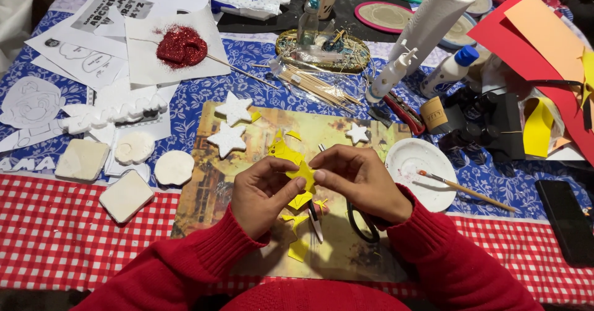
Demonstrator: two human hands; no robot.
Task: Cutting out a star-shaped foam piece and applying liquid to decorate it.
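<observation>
Small yellow star-shaped foam cutout (pixel 303 174): pinched between left hand (pixel 263 193) and right hand (pixel 359 181), held just above the printed work mat (pixel 204 193). Both hands closed on it from opposite sides, equally near; loose yellow foam offcuts (pixel 298 249) lie directly below.

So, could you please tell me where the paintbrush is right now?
In the head view, the paintbrush lies to the right of the right hand, its bristle end resting on the white plate.
</observation>
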